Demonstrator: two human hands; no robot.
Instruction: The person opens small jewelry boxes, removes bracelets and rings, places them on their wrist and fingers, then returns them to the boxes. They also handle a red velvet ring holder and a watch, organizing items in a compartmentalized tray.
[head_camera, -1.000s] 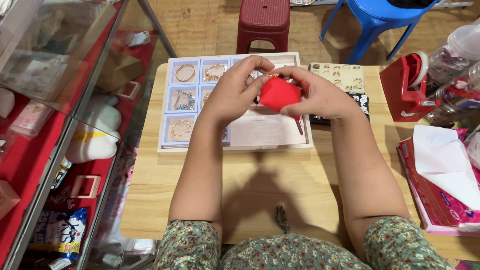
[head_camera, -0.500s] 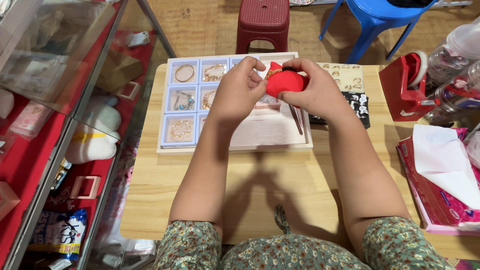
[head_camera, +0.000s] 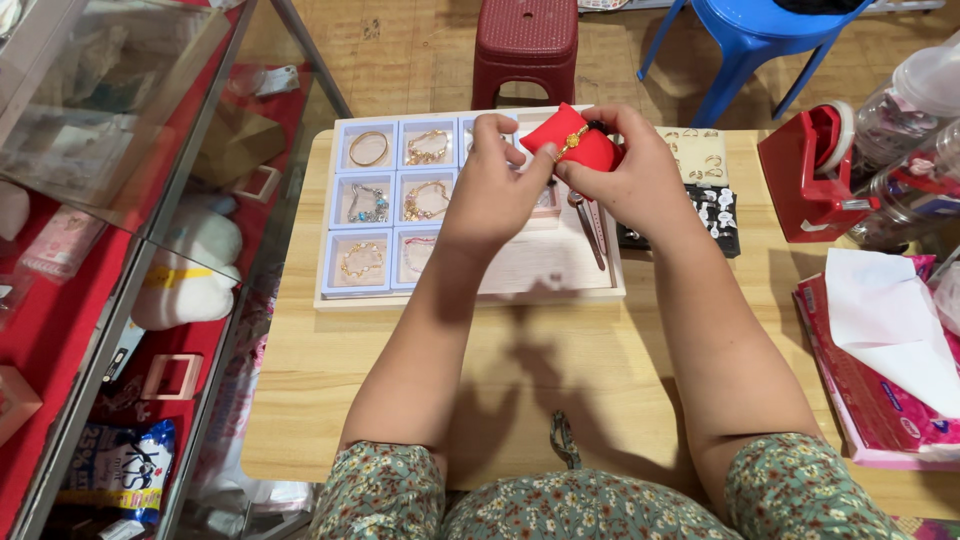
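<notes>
Your right hand was closed around a red cushion, fingers wrapped over its far side and thumb under its near edge, holding it in the air above the far end of the tray. Your left hand met it from the other side, thumb and forefinger pinched together on a gold bracelet that lay across the cushion's front.

Below both hands sat the pale wooden tray, resting on the tabletop. Its left part was split into small blue-edged boxes: a plain gold bangle in the far left one, gold chains just beside it, and further bracelets in the rows nearer you. A thin dark tool lay on the bare right part of the tray, just under your right hand.

Beside the tray's right edge, partly hidden by your right wrist, lay a ring board with gold rings in rows. Further right stood a red tape dispenser, and near the tabletop's right edge a pink tissue pack with a white sheet sticking out. Beyond the tabletop were a red stool and a blue chair. A glass case ran along your left.
</notes>
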